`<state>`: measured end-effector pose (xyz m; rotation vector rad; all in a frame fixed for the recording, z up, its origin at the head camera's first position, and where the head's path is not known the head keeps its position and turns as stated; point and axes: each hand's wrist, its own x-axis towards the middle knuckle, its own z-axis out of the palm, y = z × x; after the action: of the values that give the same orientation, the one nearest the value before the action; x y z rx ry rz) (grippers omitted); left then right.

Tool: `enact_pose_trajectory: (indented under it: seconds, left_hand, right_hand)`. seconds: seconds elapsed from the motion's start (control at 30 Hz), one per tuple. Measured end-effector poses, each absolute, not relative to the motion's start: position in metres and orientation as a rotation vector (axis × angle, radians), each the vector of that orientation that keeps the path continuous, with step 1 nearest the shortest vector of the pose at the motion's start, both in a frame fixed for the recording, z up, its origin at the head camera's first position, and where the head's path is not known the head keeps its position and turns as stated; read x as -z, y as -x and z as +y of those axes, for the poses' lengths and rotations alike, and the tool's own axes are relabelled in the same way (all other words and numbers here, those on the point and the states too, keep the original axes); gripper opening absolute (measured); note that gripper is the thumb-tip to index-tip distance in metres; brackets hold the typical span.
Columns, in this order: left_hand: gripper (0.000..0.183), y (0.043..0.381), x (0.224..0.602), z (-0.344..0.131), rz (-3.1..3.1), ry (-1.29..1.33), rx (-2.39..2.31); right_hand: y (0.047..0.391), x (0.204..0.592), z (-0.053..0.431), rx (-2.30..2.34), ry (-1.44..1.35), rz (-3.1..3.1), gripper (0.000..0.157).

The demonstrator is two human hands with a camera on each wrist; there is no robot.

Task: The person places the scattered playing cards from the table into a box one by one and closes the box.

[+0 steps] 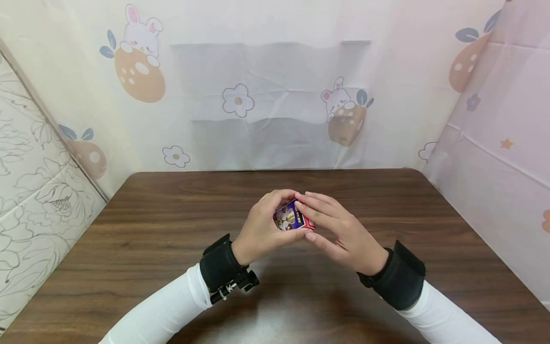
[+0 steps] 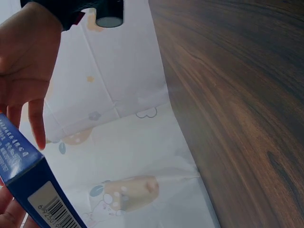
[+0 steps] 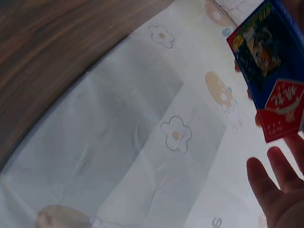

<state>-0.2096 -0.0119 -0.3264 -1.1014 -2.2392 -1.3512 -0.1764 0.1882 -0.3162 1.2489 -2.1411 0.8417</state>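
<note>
A small blue-and-red printed cardboard box (image 1: 289,217) is held up over the table by my left hand (image 1: 263,227). The left thumb lies along its near edge and the fingers pass behind its far edge. My right hand (image 1: 341,231) is at the right end of the box, fingers stretched out and fingertips right at its top face and corner. In the left wrist view, a white barcode label shows on one side of the box (image 2: 29,178). From the right wrist, the box (image 3: 270,71) shows a picture panel and a red end, with the right fingers (image 3: 280,171) just below it.
Beneath the hands is a dark brown wooden table (image 1: 180,205). A pale curtain (image 1: 292,143) printed with rabbits and flowers hangs behind its far edge. A floral panel (image 1: 38,191) stands at the left, and more curtain (image 1: 494,157) runs along the right side.
</note>
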Motion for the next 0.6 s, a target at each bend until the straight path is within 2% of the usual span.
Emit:
enact_pose_trajectory:
  seconds: [0.37, 0.6]
  left_hand:
    - [0.061, 0.2080, 0.3238, -0.0149, -2.215, 1.099, 1.414]
    - [0.066, 0.2132, 0.3209, -0.0150, -2.236, 1.144, 1.309]
  right_hand:
    - [0.1751, 0.3228, 0.1835, -0.888, -1.258, -2.156, 0.055]
    - [0.1722, 0.3161, 0.1906, -0.896, -1.217, -2.188, 0.058]
